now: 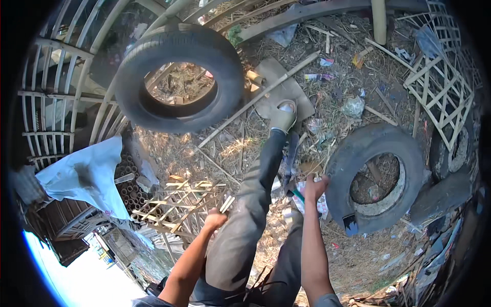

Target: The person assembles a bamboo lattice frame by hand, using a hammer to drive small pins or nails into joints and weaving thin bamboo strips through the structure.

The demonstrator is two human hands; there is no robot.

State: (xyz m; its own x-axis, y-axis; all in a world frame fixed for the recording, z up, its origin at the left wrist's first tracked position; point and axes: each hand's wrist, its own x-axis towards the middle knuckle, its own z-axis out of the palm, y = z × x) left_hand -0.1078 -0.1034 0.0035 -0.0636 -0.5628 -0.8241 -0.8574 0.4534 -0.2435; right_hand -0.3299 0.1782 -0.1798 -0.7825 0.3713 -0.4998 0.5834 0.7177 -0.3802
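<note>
My left hand [216, 219] is closed around a few short, pale bamboo strips [227, 204] that stick up beside my left thigh. A small lattice of bamboo strips [179, 205] lies just left of that hand. My right hand [316, 188] is closed, near the inner edge of a tyre lying on the right; what it grips is too small to make out. By its wrist is a green rod-like piece [298, 194] with a dark end, partly over a patterned sheet [321, 205]. My left leg stretches forward, its shoe [284, 118] on a flat brown board [305, 102].
A large tyre [225, 77] stands ahead on the left; another tyre [337, 169] lies right, with a dark rectangular object [350, 224] on it. A long pole [230, 119] crosses the ground. Left are a white cloth [94, 176] and bamboo tubes [134, 197]. A bamboo lattice [444, 97] leans far right.
</note>
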